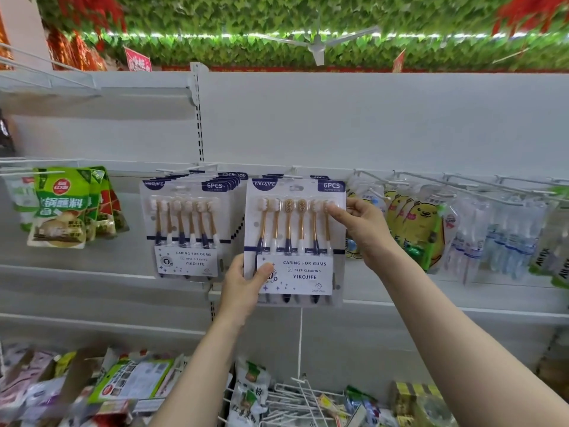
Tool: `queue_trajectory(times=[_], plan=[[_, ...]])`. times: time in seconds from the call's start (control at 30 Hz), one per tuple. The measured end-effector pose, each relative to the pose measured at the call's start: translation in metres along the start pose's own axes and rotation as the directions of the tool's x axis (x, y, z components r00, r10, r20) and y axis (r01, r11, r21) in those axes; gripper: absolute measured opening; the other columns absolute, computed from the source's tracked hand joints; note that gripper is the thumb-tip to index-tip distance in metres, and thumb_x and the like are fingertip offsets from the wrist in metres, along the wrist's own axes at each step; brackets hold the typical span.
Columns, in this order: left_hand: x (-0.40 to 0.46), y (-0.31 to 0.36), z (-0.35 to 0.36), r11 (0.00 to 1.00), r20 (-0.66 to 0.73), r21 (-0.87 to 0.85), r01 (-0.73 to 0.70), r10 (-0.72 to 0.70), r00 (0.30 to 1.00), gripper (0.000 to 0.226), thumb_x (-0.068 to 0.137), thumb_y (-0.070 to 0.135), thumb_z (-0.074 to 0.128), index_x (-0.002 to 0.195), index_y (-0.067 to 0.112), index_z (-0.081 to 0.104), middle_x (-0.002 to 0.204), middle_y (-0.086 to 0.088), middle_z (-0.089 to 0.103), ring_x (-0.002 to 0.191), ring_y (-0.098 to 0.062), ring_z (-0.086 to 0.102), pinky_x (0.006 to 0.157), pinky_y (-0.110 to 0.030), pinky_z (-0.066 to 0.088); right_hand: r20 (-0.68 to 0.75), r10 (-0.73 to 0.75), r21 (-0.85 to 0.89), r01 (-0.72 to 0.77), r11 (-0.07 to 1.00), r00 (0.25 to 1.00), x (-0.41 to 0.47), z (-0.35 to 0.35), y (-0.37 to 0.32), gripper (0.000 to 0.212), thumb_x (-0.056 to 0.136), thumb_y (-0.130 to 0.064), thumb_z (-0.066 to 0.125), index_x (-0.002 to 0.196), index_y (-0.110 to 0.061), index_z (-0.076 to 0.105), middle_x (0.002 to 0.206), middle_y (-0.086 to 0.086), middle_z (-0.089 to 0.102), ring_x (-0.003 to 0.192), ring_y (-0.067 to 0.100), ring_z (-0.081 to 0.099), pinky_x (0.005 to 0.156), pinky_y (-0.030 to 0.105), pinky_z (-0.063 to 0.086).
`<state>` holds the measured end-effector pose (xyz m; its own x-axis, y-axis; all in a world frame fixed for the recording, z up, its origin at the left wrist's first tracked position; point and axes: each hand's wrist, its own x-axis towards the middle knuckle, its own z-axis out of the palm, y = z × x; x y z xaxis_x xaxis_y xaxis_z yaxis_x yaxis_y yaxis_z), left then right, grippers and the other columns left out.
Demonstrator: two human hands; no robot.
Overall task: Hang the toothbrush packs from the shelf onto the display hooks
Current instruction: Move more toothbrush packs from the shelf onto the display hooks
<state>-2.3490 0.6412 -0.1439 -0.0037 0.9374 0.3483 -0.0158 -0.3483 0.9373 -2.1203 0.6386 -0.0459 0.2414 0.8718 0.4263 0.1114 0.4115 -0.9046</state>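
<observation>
Hands pinching toothbrush pack (295,241), left hand (243,288) lower-left edge, right hand (363,229) upper-right edge

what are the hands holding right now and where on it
A toothbrush pack: left hand grips its lower left corner, right hand pinches its upper right edge.

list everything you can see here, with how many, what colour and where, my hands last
front toothbrush pack: one, white and navy, held at the middle hook
hung toothbrush packs: a stack, count unclear, left hook
green sauce pouches: several, far left hooks
yellow bear packs: several, right hooks
clear packs: several, far right hooks
mixed packets: many, bottom bins
ceiling fan: one, white, overhead
left hand: grip on pack's lower left corner
right hand: grip on pack's upper right edge
</observation>
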Motion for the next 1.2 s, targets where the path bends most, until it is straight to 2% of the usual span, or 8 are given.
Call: queue_trajectory(times=[0.17,0.37,0.53,0.8,0.93,1.0,1.13,1.2], plan=[[0.014,-0.016,0.006,1.0,-0.027,-0.017,0.021,-0.021,0.999,0.028,0.09,0.016,0.071,0.115,0.016,0.059,0.109,0.003,0.071,0.102,-0.012,0.067,0.079,-0.021,0.049,-0.006,0.016,-0.066,-0.016,0.998,1.0,0.01,0.003,0.002,0.038,0.084,-0.032,0.08,0.115,-0.012,0.068,0.105,0.004,0.076,0.105,0.022,0.07,0.093,0.036,0.055],[0.039,-0.026,0.009,0.997,-0.091,0.012,0.074,-0.072,0.993,0.029,0.087,0.022,0.074,0.112,0.017,0.059,0.109,-0.002,0.07,0.102,-0.02,0.067,0.092,-0.038,0.051,0.001,0.063,-0.116,-0.063,0.991,0.998,0.027,0.004,0.014,0.039,0.083,-0.036,0.08,0.113,-0.016,0.065,0.107,0.004,0.075,0.104,0.023,0.07,0.094,0.049,0.057],[0.057,-0.03,0.014,0.99,-0.113,0.06,0.127,-0.12,0.986,0.036,0.087,0.029,0.074,0.115,0.015,0.058,0.113,-0.005,0.069,0.104,-0.025,0.065,0.095,-0.044,0.051,-0.032,0.083,-0.17,-0.088,0.982,0.996,0.038,0.008,0.017,0.036,0.084,-0.038,0.08,0.11,-0.018,0.063,0.106,0.005,0.072,0.104,0.025,0.069,0.09,0.049,0.058],[0.077,-0.034,0.016,0.979,-0.082,0.129,0.156,-0.146,0.986,0.032,0.086,0.032,0.074,0.111,0.019,0.058,0.111,-0.001,0.068,0.103,-0.024,0.065,0.096,-0.046,0.051,-0.064,0.115,-0.244,-0.127,0.961,0.991,0.047,0.01,0.016,0.032,0.082,-0.041,0.08,0.102,-0.025,0.061,0.107,0.008,0.071,0.103,0.026,0.069,0.091,0.054,0.057],[0.074,-0.039,0.015,0.978,-0.072,0.16,0.137,-0.127,0.989,0.036,0.087,0.032,0.073,0.114,0.014,0.057,0.113,-0.003,0.066,0.102,-0.022,0.062,0.089,-0.037,0.049,-0.057,0.121,-0.253,-0.132,0.958,0.991,0.039,0.011,0.014,0.058,0.06,-0.058,0.082,0.102,-0.024,0.063,0.106,0.011,0.072,0.102,0.028,0.07,0.089,0.057,0.057],[0.073,-0.04,0.014,0.976,-0.06,0.171,0.134,-0.126,0.99,0.041,0.088,0.032,0.073,0.118,0.011,0.056,0.114,-0.004,0.065,0.102,-0.023,0.062,0.088,-0.036,0.048,-0.055,0.116,-0.269,-0.127,0.955,0.992,0.038,0.009,0.017,0.062,0.054,-0.063,0.081,0.101,-0.026,0.063,0.106,0.013,0.073,0.102,0.029,0.071,0.089,0.057,0.057],[0.078,-0.042,0.009,0.968,-0.012,0.212,0.132,-0.132,0.991,0.056,0.086,0.041,0.072,0.127,0.008,0.053,0.124,-0.008,0.063,0.113,-0.029,0.06,0.098,-0.048,0.049,-0.065,0.127,-0.315,-0.141,0.938,0.99,0.036,0.009,0.015,0.063,0.052,-0.067,0.081,0.099,-0.028,0.064,0.103,0.011,0.074,0.102,0.029,0.071,0.089,0.057,0.057],[0.078,-0.043,0.006,0.966,-0.004,0.22,0.139,-0.142,0.99,0.061,0.086,0.043,0.072,0.131,0.007,0.051,0.129,-0.009,0.06,0.119,-0.03,0.057,0.101,-0.047,0.047,-0.085,0.132,-0.326,-0.153,0.933,0.988,0.034,0.011,0.014,0.063,0.054,-0.067,0.08,0.101,-0.029,0.064,0.104,0.009,0.073,0.102,0.027,0.07,0.089,0.056,0.057]])
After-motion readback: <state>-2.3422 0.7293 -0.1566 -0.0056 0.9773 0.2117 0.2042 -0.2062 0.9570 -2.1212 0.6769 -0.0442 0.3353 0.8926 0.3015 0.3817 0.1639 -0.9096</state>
